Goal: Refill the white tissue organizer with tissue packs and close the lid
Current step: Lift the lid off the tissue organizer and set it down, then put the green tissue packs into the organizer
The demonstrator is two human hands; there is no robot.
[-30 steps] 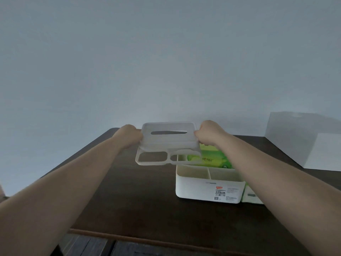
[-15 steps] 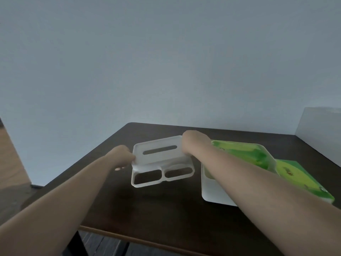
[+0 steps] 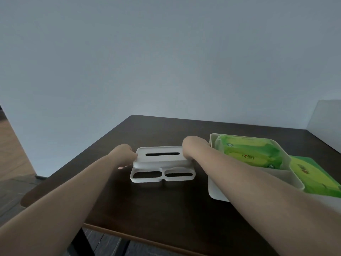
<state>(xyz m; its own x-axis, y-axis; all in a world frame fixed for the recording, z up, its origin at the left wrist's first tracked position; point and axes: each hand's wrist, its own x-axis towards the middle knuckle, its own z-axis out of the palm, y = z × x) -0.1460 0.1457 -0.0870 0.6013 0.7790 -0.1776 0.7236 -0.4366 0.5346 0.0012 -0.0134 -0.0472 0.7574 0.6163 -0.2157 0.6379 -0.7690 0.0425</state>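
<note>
The white lid (image 3: 162, 164), with one slot and two oval openings, lies flat on the dark table (image 3: 166, 204) left of the organizer. My left hand (image 3: 124, 153) grips its left end and my right hand (image 3: 191, 147) grips its right end. The white tissue organizer (image 3: 216, 183) stands open at the right, holding a green tissue pack (image 3: 248, 152). A second green tissue pack (image 3: 311, 176) lies on the table just right of the organizer. My right forearm hides part of the organizer's front.
A pale box (image 3: 326, 124) stands at the table's far right edge. The table's near edge and left corner are close, with dark floor (image 3: 11, 196) below. A plain wall rises behind.
Both hands carried the lid from above the organizer leftward and down until it rests on the table. My view has turned left, so the organizer now sits at the right.
</note>
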